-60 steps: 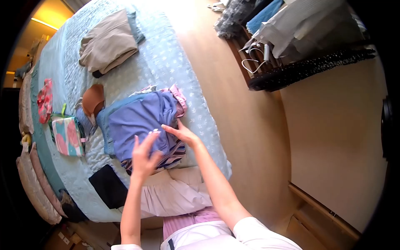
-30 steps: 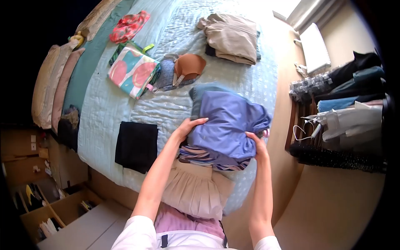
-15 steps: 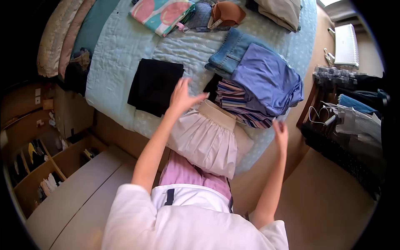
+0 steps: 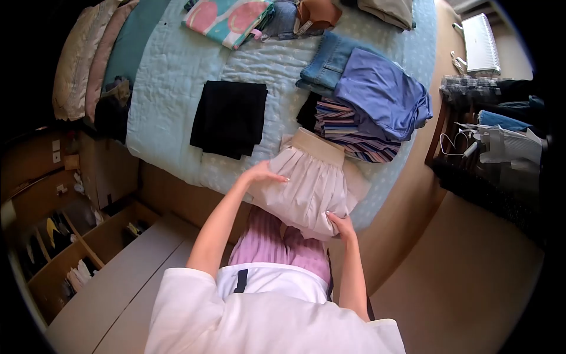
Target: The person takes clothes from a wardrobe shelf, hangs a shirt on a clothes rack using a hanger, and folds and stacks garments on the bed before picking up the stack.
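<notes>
A pale pleated skirt (image 4: pixel 306 189) with an elastic waistband hangs partly over the near edge of the bed. My left hand (image 4: pixel 263 173) grips its left side, thumb on top of the cloth. On the skirt's lower right, my right hand (image 4: pixel 342 226) pinches the hem. Just beyond the waistband lie folded striped clothes (image 4: pixel 339 121), with a blue-purple garment (image 4: pixel 380 94) on top and folded denim (image 4: pixel 336 59) beside it. A folded black garment (image 4: pixel 229 118) rests to the left.
Farther back on the bed (image 4: pixel 171 100) are a patterned cloth (image 4: pixel 230 20), a brown bra (image 4: pixel 318 15) and beige clothes (image 4: pixel 389 10). A rack with clothes (image 4: pixel 501 127) stands at right, near a white heater (image 4: pixel 480 44). Open drawers (image 4: pixel 76 259) are at lower left.
My hands have left the blue-purple garment, which now lies on the striped clothes, and moved down toward me. Both have taken hold of the pale skirt.
</notes>
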Motion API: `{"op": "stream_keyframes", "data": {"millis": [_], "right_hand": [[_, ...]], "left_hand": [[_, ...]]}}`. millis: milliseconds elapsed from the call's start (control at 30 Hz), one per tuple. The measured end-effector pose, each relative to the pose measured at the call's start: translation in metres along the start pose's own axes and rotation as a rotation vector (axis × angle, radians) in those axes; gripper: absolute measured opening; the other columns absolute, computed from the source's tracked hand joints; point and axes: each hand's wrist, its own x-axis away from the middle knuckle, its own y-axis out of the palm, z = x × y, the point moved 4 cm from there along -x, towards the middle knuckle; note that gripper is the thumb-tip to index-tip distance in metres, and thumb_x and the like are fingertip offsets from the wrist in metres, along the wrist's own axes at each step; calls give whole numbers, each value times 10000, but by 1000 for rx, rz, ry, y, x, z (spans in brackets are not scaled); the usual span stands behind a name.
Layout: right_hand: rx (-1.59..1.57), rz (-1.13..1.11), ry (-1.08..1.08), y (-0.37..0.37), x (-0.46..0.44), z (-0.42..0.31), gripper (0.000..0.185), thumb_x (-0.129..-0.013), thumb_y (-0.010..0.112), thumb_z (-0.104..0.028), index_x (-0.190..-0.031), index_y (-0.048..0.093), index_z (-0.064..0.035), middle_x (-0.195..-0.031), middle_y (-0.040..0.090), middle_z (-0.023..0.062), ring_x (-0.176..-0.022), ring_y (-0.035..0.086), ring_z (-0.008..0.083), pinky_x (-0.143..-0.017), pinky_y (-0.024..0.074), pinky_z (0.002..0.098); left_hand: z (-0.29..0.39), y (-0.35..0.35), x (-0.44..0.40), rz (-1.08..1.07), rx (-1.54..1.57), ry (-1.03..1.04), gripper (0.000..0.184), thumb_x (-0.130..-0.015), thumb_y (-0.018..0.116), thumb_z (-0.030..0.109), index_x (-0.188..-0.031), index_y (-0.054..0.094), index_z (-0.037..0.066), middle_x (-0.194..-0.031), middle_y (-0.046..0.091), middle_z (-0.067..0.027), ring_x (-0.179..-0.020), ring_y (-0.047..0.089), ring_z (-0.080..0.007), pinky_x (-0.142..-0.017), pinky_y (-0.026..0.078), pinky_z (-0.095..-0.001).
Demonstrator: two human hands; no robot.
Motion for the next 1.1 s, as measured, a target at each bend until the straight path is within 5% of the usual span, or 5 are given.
{"op": "stream_keyframes", "data": {"millis": [600, 667, 800, 967, 1100], "right_hand": [[-13, 102, -499, -17, 215, -197, 563, -569, 816, 7, -1089, 600, 12, -996, 643, 51, -891, 603, 147, -805, 490, 310], [116, 31, -981, -11, 248, -265, 583, -545, 797, 49, -1092, 598, 15, -994, 645, 67, -891, 609, 157, -797, 494, 299], [-110, -1, -764, -20, 239, -329, 524, -583, 742, 56, -1085, 596, 20, -970, 646, 91, -866, 625, 177, -755, 507, 291], [-414, 33, -693, -72, 124, -364, 383, -738, 614, 11, -1115, 552, 45, -954, 628, 100, -834, 635, 219, -698, 525, 300], [-315, 165, -422, -137, -56, -279, 461, -753, 641, -2, -1188, 506, 72, -1047, 620, 120, -945, 612, 223, -790, 503, 309]], "left_hand": [[190, -34, 175, -199, 113, 165, 601, -684, 809, 192, -1191, 553, -3, -1159, 605, -114, -1061, 567, -180, -927, 452, -326], [218, -68, 179, -115, 335, 334, 554, -689, 793, 109, -1176, 560, -19, -1135, 616, -119, -1013, 595, -181, -859, 498, -336], [302, -108, 166, 34, 731, 572, 559, -689, 756, -5, -1202, 532, -33, -1112, 624, -109, -998, 603, -178, -836, 511, -320], [373, -93, 55, 44, 457, 541, 575, -681, 801, 156, -1181, 571, -11, -1088, 634, -75, -942, 609, -142, -844, 494, -293], [253, -34, -167, 174, 20, 537, 929, -494, 861, 400, -1251, 487, 10, -1185, 584, -156, -1080, 570, -234, -936, 442, -344]]}}
